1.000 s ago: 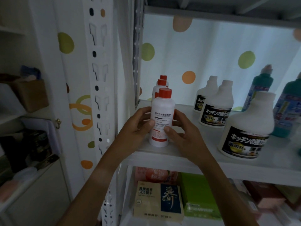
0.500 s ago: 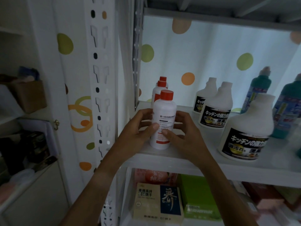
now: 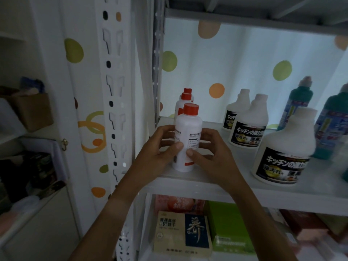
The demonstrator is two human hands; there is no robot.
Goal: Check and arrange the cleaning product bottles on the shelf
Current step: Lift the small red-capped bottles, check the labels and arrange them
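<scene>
White plastic made up the front bottle (image 3: 188,137) — a smooth, round-shouldered cylinder with a flat red screw cap and a pale printed label — standing upright at the near left corner of the shelf (image 3: 216,183). Both bare hands cupped it. The left hand (image 3: 160,149) wrapped its left side with the thumb laid across the lower label; the right hand (image 3: 209,153) mirrored it, thumb tip pressing the front just beside the other thumb. Each grip was narrow and closed on that bottle, whose base seemed to rest on the shelf board. The label faced partly toward the viewer, likely so it could be read and squared up.

Directly behind it stood two more red-capped bottles (image 3: 183,102) of the same kind, in a tight file running toward the far side — apparently the row the front bottle was being lined up with. To the right, well apart from the hands, three squat white bottles (image 3: 284,146) with black labels and narrow necks formed a slanting line from near to far. Further right, tall teal bottles (image 3: 295,104) looked blurred.

Matte and pale, the shelf hung on a white punched-metal upright (image 3: 114,110). Behind it was a translucent sheet with green and orange dots. Cardboard boxes (image 3: 182,234) sat on the level below.
</scene>
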